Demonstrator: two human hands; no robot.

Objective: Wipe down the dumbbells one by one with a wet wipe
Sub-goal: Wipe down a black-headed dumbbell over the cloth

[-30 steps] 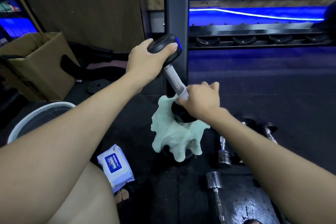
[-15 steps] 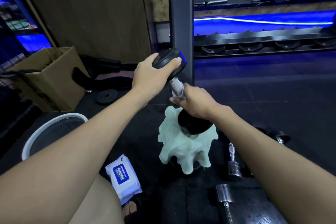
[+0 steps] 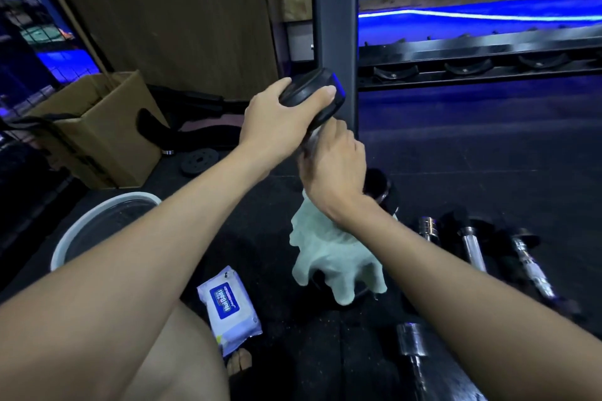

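Observation:
A black dumbbell (image 3: 312, 91) stands tilted in front of me, its lower head (image 3: 378, 184) resting low. My left hand (image 3: 277, 120) grips the top head. My right hand (image 3: 332, 163) is wrapped around the handle just under that head, pressing a pale green wet wipe (image 3: 332, 254) against it. The wipe hangs down loosely below my wrist. The handle itself is almost fully hidden by my right hand.
A pack of wet wipes (image 3: 228, 306) lies on the black rubber floor by my knee. A white basin (image 3: 97, 225) and a cardboard box (image 3: 94, 127) sit left. Several chrome dumbbells (image 3: 469, 244) lie at right. A rack post (image 3: 335, 26) rises behind.
My right hand has slid with the wipe up the handle, from the lower head to just under the top head. My left hand keeps its hold on the top head.

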